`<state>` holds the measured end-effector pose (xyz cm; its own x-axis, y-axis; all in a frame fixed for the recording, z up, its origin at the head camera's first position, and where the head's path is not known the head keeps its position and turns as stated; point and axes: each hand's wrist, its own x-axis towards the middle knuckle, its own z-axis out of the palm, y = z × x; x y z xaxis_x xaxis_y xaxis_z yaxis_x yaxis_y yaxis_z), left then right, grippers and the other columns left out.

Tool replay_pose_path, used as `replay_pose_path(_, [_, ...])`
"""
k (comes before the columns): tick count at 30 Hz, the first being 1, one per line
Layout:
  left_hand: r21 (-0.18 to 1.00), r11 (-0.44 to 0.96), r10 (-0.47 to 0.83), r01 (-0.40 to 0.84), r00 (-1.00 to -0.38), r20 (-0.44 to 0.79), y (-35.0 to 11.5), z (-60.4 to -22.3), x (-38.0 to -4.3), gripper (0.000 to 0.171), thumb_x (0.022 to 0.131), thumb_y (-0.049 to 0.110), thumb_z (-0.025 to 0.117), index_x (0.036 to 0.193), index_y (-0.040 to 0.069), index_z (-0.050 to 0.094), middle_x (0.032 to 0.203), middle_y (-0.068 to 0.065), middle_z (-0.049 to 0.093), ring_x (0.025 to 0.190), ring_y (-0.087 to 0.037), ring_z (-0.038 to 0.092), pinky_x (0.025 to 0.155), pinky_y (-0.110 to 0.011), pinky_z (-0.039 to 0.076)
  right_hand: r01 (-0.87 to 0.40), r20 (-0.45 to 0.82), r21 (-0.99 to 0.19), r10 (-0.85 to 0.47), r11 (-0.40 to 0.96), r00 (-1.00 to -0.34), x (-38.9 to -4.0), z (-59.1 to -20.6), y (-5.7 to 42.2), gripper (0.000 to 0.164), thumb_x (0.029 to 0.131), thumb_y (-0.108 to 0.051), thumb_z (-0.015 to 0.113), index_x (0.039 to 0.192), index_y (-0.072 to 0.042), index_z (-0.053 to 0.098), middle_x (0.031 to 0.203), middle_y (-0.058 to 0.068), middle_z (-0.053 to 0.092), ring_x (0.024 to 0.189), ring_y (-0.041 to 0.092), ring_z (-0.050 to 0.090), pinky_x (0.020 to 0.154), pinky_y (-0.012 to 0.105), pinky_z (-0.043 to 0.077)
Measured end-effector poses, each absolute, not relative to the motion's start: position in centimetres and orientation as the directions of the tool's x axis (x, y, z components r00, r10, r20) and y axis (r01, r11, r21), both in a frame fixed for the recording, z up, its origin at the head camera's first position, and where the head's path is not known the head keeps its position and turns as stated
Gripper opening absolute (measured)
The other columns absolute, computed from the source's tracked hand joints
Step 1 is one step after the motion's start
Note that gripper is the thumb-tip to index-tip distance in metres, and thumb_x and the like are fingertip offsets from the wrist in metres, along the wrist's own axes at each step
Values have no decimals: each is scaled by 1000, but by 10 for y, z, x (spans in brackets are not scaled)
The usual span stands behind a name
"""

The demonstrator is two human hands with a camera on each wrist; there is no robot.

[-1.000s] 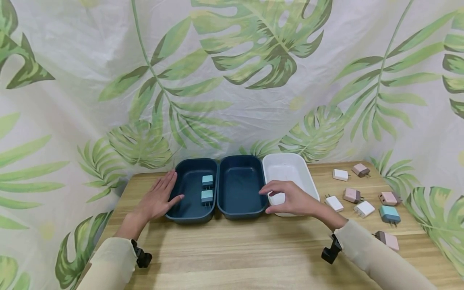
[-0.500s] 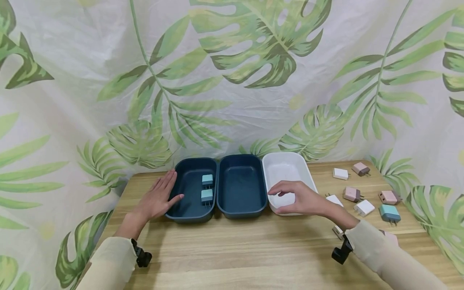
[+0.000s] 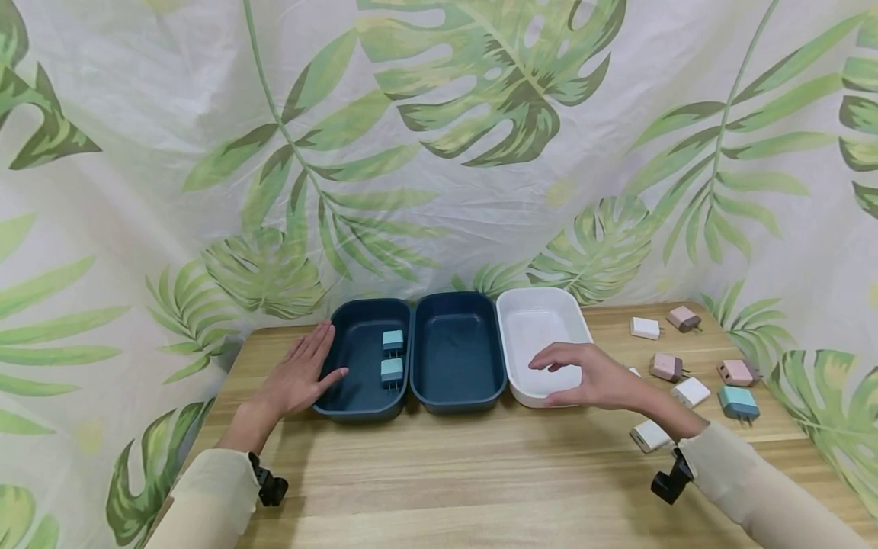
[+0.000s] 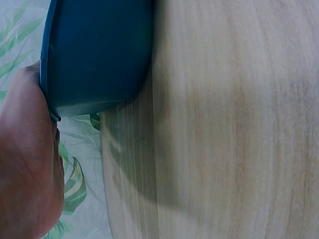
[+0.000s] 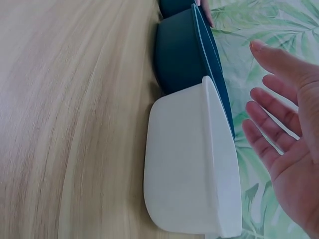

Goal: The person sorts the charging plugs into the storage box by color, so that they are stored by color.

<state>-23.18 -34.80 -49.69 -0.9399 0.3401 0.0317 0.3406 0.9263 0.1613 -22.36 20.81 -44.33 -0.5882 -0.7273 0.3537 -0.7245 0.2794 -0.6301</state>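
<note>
My left hand [image 3: 293, 377] rests on the left rim of the left dark blue bin [image 3: 357, 335], fingers straight and thumb over its inside. Two light blue plug chargers, a far one [image 3: 393, 341] and a near one [image 3: 392, 370], lie in that bin with prongs toward me. Above the white bin [image 3: 538, 324] hovers my right hand [image 3: 597, 377], holding nothing. Its thumb and loosely bent fingers stand apart. In the right wrist view, the right hand [image 5: 294, 124] is beyond the white bin's rim [image 5: 212, 134], not touching it.
A second dark blue bin [image 3: 458, 351] stands between the others. Right of them lie several chargers: white [image 3: 645, 328], pink [image 3: 666, 367], teal [image 3: 738, 402]. One white charger [image 3: 649, 435] lies beside my right forearm; another is mostly hidden behind it. A leaf-print cloth [image 3: 439, 191] hangs behind.
My right hand has moved right, from the gap between the middle and white bins to over the white bin. Its sleeve now covers a pink charger; a white one has come into view. Left hand unmoved.
</note>
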Motion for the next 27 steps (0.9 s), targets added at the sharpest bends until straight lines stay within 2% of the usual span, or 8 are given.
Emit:
replay_pose_path(4, [153, 930, 335, 334, -942, 21, -347, -496, -232, 91, 110, 56, 47, 169, -1, 9, 177, -21, 5, 164, -39, 7, 129, -62, 10, -716, 339, -629, -721, 304, -604, -222, -440, 215, 45, 82, -12, 93, 123, -12, 76, 120, 11, 75, 106, 21, 70, 90, 33, 60])
replay_pose_path(8, [149, 932, 333, 332, -943, 16, -347, -495, -232, 91, 110, 56, 47, 169, -1, 9, 177, -21, 5, 164, -39, 7, 129, -62, 10, -701, 326, -635, -709, 326, -625, -219, -438, 222, 46, 81, -10, 93, 124, -12, 76, 121, 8, 75, 107, 26, 71, 90, 34, 60])
replay_pose_path(15, [154, 929, 338, 337, -941, 24, -347, -495, -231, 91, 109, 56, 47, 169, -2, 10, 177, -21, 6, 163, -40, 8, 129, -62, 11, -679, 310, -643, -690, 354, -654, -216, -438, 237, 45, 82, -10, 92, 124, -12, 76, 123, 9, 75, 108, 24, 70, 90, 35, 61])
replay_pose_path(22, [168, 923, 343, 345, -938, 45, -346, -495, -230, 89, 110, 54, 48, 169, -2, 12, 177, -21, 8, 163, -41, 10, 129, -62, 12, -680, 319, -631, -675, 373, -666, -213, -438, 252, 44, 83, -12, 92, 123, -3, 75, 123, 9, 76, 108, 19, 70, 89, 32, 60])
replay_pose_path(27, [170, 921, 346, 350, -937, 56, -345, -495, -229, 89, 109, 54, 49, 168, -2, 13, 176, -23, 9, 163, -41, 12, 128, -63, 13, -693, 334, -612, -670, 381, -663, -211, -437, 260, 43, 84, -13, 91, 122, -3, 75, 123, 8, 76, 109, 17, 71, 89, 29, 60])
